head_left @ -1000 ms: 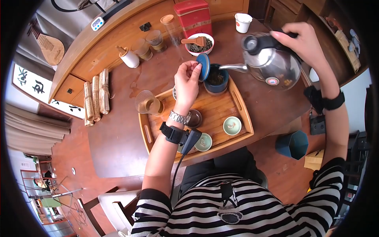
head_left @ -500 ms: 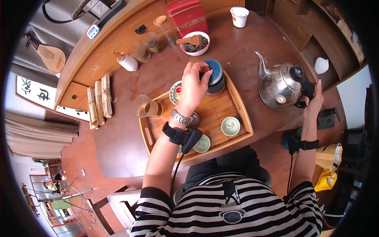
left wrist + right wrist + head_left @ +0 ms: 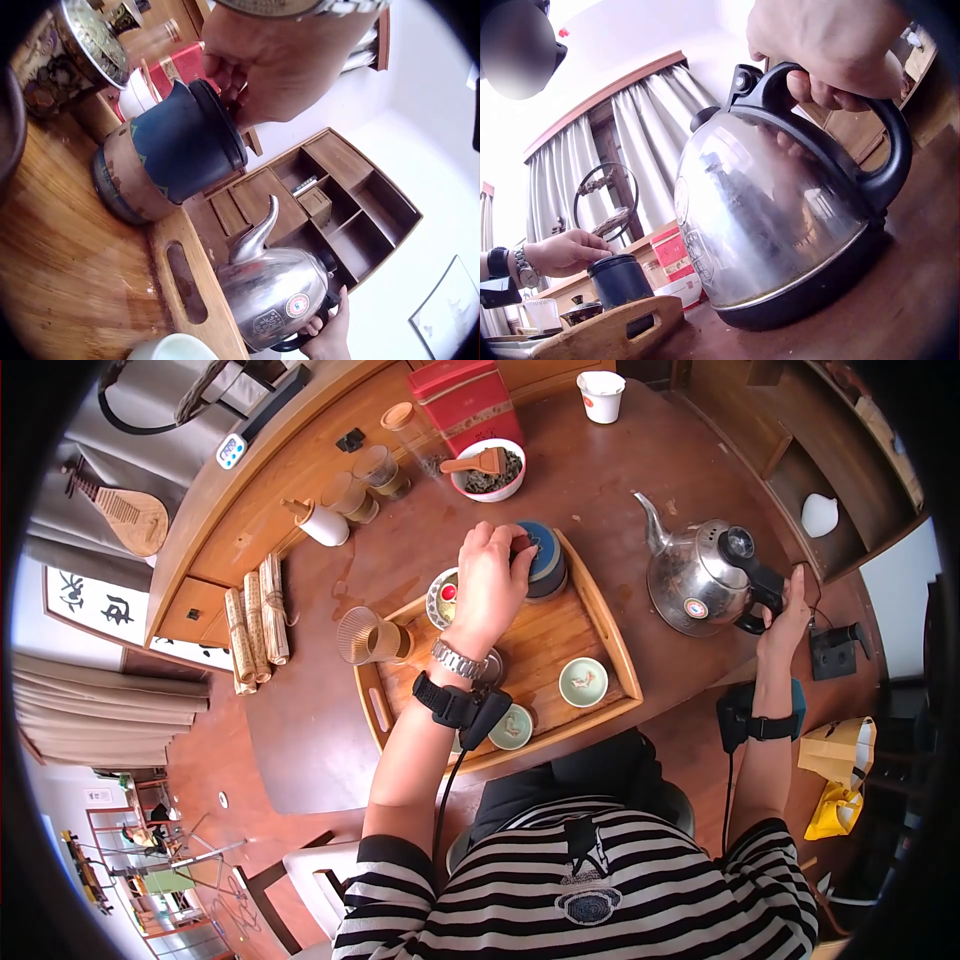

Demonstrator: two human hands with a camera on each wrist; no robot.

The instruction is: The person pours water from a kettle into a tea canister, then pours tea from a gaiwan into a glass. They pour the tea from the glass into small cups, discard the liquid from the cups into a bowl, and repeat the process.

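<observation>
My left hand pinches the top of a blue lid, which sits on a dark blue lidded cup with a brown band round its lower part. The cup stands at the far right corner of a wooden tray. To the right of the tray, a shiny steel kettle rests upright on the table, its spout toward the back left. My right hand has its fingers curled round the kettle's black handle.
On the tray are a patterned bowl, pale green cups and a ribbed glass pitcher. Behind stand a bowl of tea leaves, a red box and a white paper cup. Rolled bamboo scrolls lie at left.
The kettle, tilted with its spout over the open cup a second ago, came down upright onto the table at right. My left hand lowered the lid onto the cup.
</observation>
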